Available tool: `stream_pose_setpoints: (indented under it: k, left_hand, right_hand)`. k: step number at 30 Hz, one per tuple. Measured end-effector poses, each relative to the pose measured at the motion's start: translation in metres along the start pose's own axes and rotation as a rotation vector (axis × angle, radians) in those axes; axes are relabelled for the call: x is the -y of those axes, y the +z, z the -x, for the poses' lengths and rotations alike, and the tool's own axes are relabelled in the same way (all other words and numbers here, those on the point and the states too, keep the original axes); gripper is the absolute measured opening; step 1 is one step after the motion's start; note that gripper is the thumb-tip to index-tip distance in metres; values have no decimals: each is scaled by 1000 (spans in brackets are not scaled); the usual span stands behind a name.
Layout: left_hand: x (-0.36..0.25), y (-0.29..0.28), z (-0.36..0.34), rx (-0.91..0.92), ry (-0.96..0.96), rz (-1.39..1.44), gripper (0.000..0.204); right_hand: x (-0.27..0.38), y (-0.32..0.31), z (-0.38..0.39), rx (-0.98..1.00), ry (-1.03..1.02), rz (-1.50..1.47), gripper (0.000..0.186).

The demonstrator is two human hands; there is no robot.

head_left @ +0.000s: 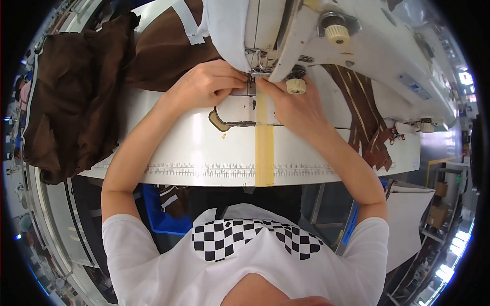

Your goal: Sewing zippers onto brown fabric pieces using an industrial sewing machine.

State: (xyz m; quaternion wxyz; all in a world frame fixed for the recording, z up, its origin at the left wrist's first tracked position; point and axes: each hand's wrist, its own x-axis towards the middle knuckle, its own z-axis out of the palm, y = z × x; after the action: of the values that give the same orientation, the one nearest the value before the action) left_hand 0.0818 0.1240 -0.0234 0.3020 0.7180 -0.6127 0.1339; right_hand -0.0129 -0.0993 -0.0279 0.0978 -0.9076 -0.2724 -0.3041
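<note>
A white sewing machine (357,46) stands over the table, its metal presser foot (251,76) low on the plate. My left hand (209,84) is just left of the foot, fingers curled and tips pinched together; whatever lies between them is too small to make out. On the right side of the foot, my right hand (296,107) rests low with the thumb stretched toward it. Its other fingers reach forward, apart from the thumb and partly hidden by the machine head and a cream dial (296,85). White cloth (224,30) lies behind my left fingers.
Brown fabric (76,92) is heaped at the left, with another brown piece (173,56) bearing a white strip. Brown zippers (362,112) lie at the right. Yellow tape (264,153) crosses the table's printed ruler (204,169). A blue bin (158,217) sits below the edge.
</note>
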Motion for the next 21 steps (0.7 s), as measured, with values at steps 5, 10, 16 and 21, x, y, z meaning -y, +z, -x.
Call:
stream_pose_setpoints:
  k: [5,10,16,21]
  left_hand:
    - [-7,-10,0,38,-286,-26,17]
    - [-60,-16,28,-105,-655,69,15]
    - [-137,-31,39,-321,-1173,602,16]
    - [-111,-81,73,-272,-940,-192,27]
  right_hand:
    - [22,-21,9,94,35,-116,30]
    - [64,-34,7,63,409,-725,16]
    - [100,-30,-27,113,576,-981,11]
    - [106,-20,-21,204,607,-1103,8]
